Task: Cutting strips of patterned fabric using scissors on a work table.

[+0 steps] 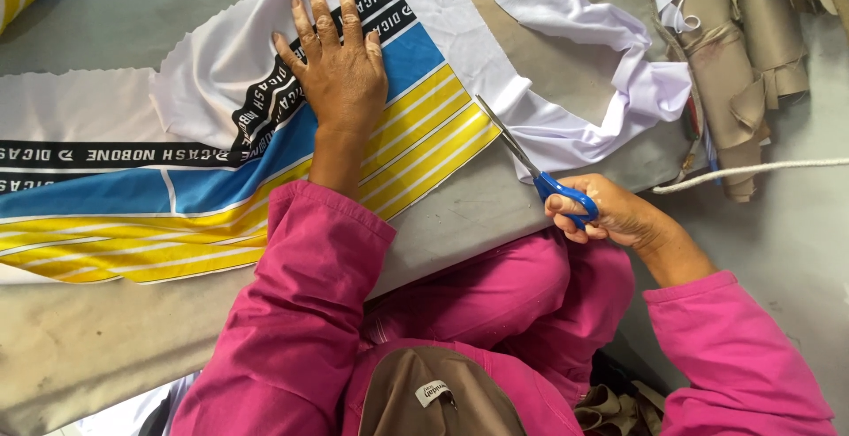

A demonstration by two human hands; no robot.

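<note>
Now right hand grip clamps blue scissors at fabric edge; left hand spread flat on it

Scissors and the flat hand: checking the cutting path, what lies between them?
Only the printed fabric's yellow-striped edge lies between left hand and scissors, in the head view.

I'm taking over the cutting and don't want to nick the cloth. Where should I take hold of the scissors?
Grip the scissors by the blue handle loops at the near, table-edge end, coming from the right, as the right hand does. The blades point away up-left into the printed fabric, which the left hand presses flat.
</note>
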